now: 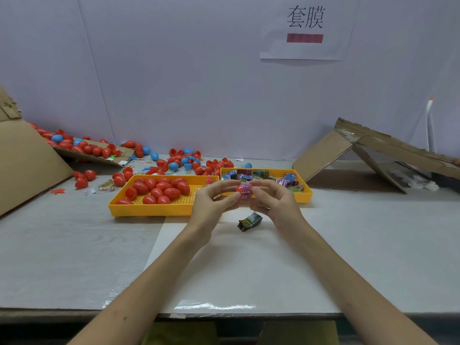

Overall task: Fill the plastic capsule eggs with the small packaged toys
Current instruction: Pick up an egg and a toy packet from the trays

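Note:
Both hands meet above the table in front of the trays. My left hand (214,200) pinches a red egg half (240,189), and my right hand (273,200) holds a pink packaged toy (247,190) against its open end. Whether the toy sits partly inside the half I cannot tell. Below them on the white sheet lies a green and black packaged toy (249,221). The left yellow tray (149,210) holds several red eggs (159,189). The right yellow tray (305,195) holds several packaged toys (261,176).
Loose red and blue eggs (179,161) are scattered behind the trays and spill from a cardboard box (27,160) at the left. A folded cardboard piece (361,155) stands at the right. The table's front edge (224,316) runs close below my arms.

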Tool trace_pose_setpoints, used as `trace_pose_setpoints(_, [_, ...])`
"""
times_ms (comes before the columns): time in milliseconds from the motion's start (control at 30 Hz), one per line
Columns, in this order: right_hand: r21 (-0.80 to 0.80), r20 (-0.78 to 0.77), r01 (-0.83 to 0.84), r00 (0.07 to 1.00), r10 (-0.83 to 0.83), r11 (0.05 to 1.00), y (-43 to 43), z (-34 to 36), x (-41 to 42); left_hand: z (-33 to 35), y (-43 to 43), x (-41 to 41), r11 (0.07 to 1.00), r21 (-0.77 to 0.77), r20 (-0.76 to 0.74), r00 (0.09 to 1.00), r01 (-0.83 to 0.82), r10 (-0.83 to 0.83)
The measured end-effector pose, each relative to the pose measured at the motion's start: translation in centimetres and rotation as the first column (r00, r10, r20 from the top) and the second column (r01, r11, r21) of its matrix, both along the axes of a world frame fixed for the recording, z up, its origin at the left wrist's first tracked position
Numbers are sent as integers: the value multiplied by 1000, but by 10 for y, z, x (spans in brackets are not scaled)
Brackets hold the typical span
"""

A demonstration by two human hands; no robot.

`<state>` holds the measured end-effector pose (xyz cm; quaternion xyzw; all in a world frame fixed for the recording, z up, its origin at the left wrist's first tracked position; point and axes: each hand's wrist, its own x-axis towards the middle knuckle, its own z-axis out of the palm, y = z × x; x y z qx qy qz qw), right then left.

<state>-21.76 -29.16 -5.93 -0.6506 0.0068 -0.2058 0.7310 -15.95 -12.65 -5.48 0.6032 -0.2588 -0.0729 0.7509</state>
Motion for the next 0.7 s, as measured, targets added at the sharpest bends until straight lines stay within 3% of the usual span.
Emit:
trace_pose_setpoints(100, [-12, -22, -7, 1000, 7, 1000, 0, 0, 0, -1, -1, 0, 1000, 23, 34, 999, -12, 12])
trace_pose_setpoints(167, [8, -28, 12, 1000, -12, 1000, -2, 1, 1, -2, -1, 1, 989, 85, 110, 988, -123, 113])
trace_pose_setpoints(267, [131, -54, 55, 997, -48, 990, -12, 7, 1, -7, -1, 1, 892, 235, 488, 840, -387, 236])
trace_pose_setpoints(367, [200, -202, 14, 979, 28, 980, -30, 15, -2, -14, -5, -6, 852, 355, 719, 695, -385, 14])
trace_pose_setpoints(433, [181, -283, -26, 956, 78, 983, -45, 33, -3, -19, -7, -10, 792, 480, 720, 685, -377, -111])
trace_pose_setpoints(500, [180, -242, -14, 968, 59, 984, -62, 64, 0, -24, -8, -9, 734, 581, 676, 710, -351, -196])
trace_pose_setpoints(600, [387, -53, 174, 985, -167, 905, -100, 120, 10, -26, -10, -8, 725, 623, 621, 749, -293, -231])
trace_pose_setpoints(667, [510, -53, 282, 953, -298, 813, -122, 142, 16, -27, -10, -8, 731, 620, 607, 766, -287, -214])
trace_pose_setpoints(700, [491, -108, 328, 942, -317, 807, -127, 143, 19, -27, -10, -8, 730, 619, 603, 771, -289, -206])
